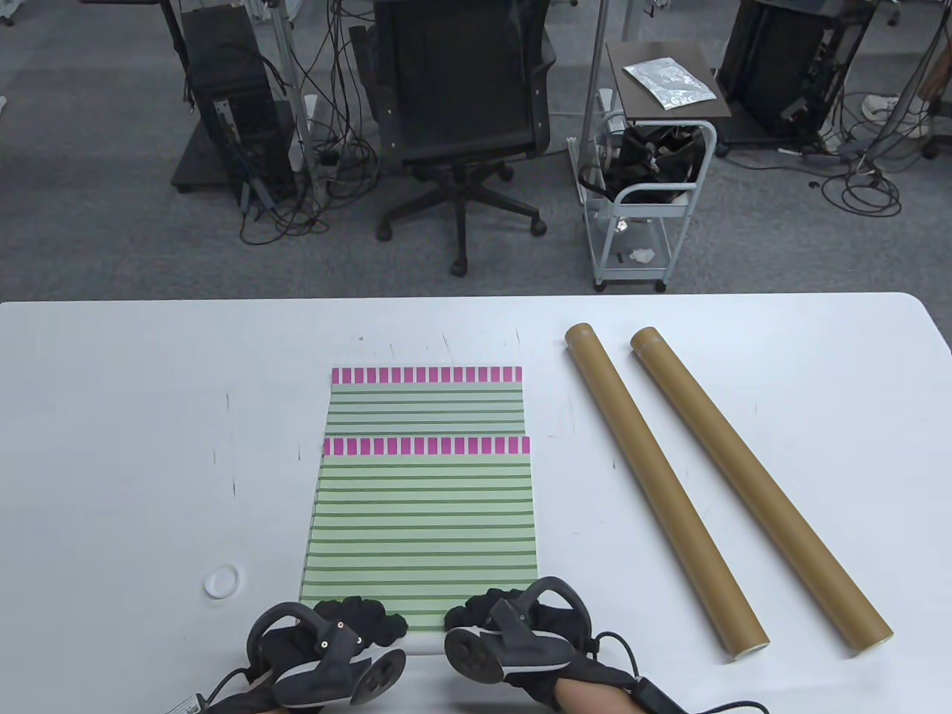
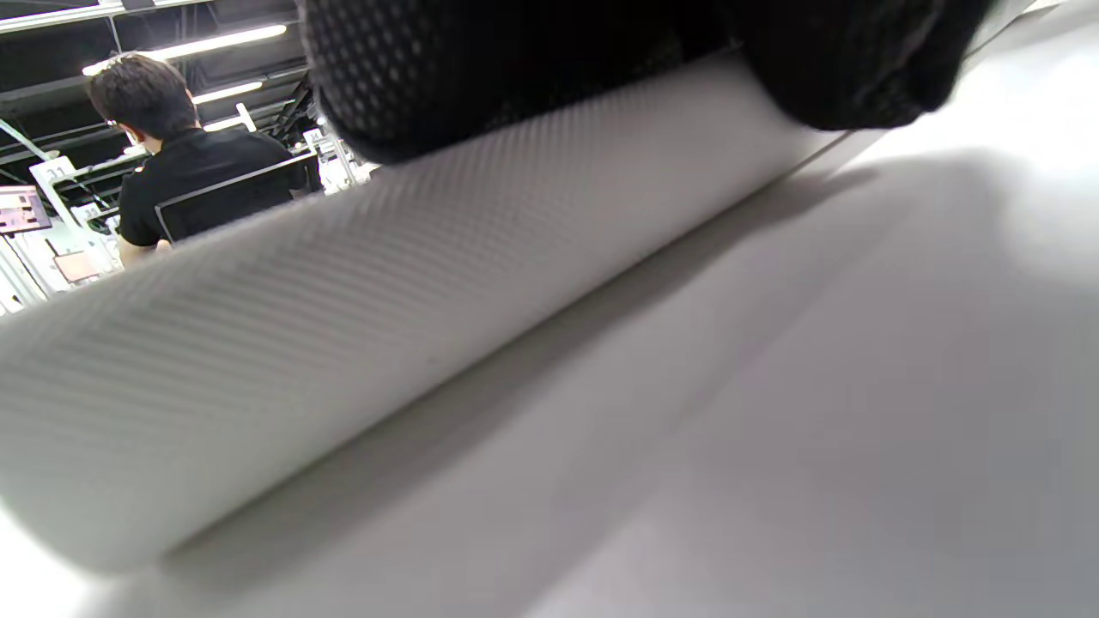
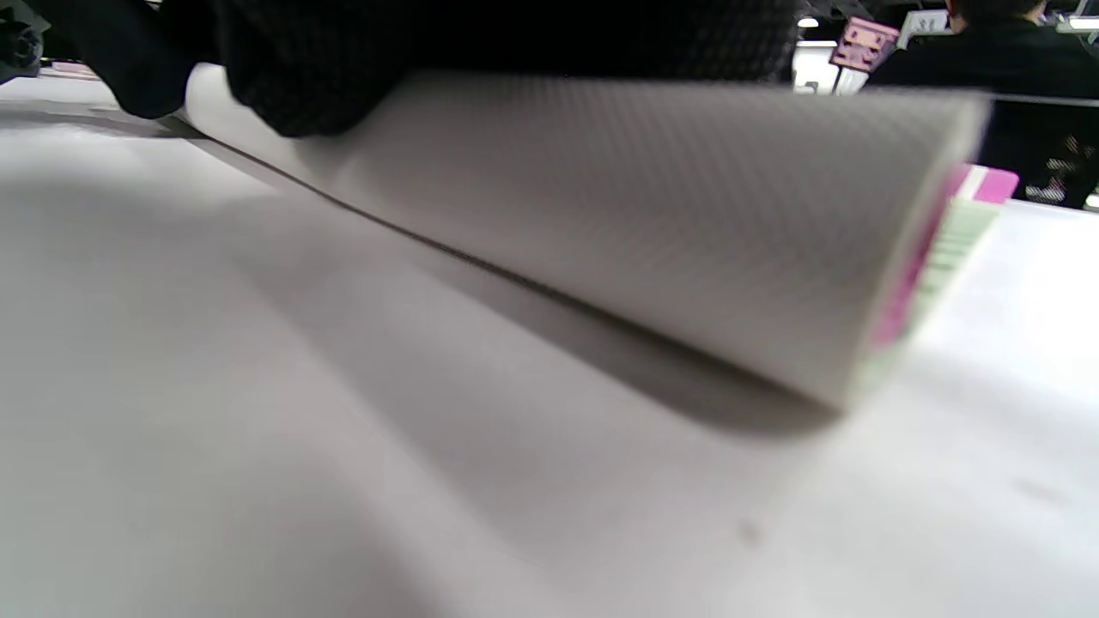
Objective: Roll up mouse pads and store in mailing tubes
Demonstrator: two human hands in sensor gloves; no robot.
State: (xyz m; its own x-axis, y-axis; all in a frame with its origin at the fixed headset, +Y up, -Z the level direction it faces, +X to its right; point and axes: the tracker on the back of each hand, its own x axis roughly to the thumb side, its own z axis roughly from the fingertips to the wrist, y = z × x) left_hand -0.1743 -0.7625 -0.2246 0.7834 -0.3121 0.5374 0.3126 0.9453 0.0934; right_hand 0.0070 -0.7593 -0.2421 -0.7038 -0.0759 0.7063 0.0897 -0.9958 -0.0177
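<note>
Two green-striped mouse pads with pink edge bands lie stacked mid-table, the top pad (image 1: 424, 520) over the lower pad (image 1: 425, 405). The top pad's near edge is curled into a white-backed roll (image 2: 386, 300), also in the right wrist view (image 3: 652, 249). My left hand (image 1: 357, 621) and right hand (image 1: 491, 610) press their fingers on that roll, side by side at the table's front. Two brown mailing tubes lie diagonally to the right: the left tube (image 1: 662, 483) and the right tube (image 1: 758, 487).
A white round cap (image 1: 222, 581) lies on the table (image 1: 134, 446) left of the pads. Beyond the far edge stand an office chair (image 1: 461, 111) and a small cart (image 1: 647, 193).
</note>
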